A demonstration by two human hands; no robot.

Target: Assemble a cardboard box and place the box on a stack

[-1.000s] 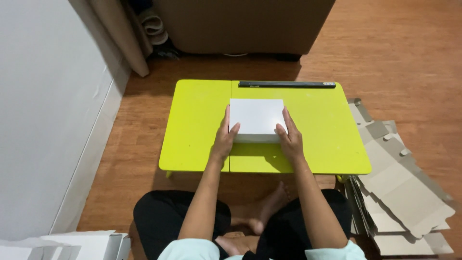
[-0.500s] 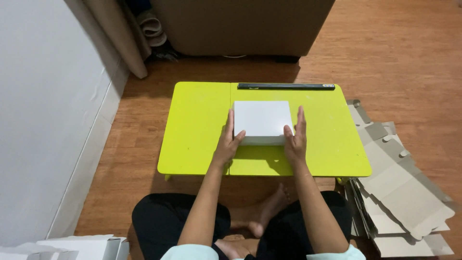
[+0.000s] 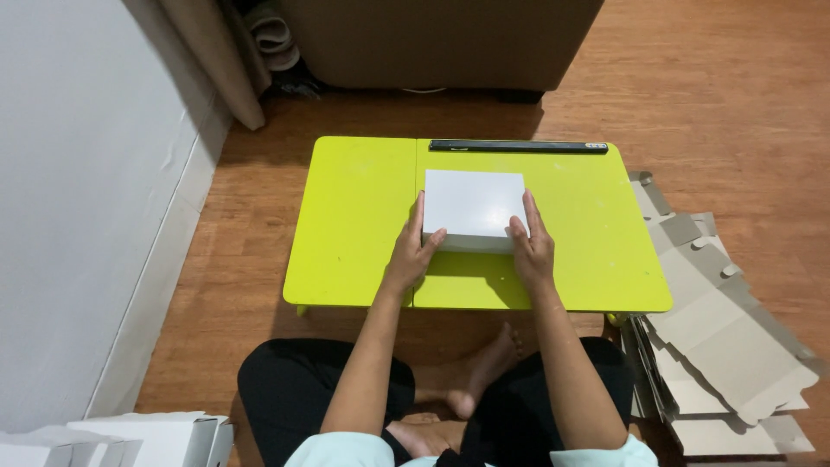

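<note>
You have one white box (image 3: 473, 206) in front of you: a plain, closed, rectangular cardboard box with a flat, unmarked top that catches a soft glare near its middle. It lies flat on the lime-green surface (image 3: 354, 233), long side across, squared to that surface's edges. It sits just right of the surface's centre seam, nearer the far edge than the near one, a little short of the black bar (image 3: 519, 146) along that far edge.
</note>
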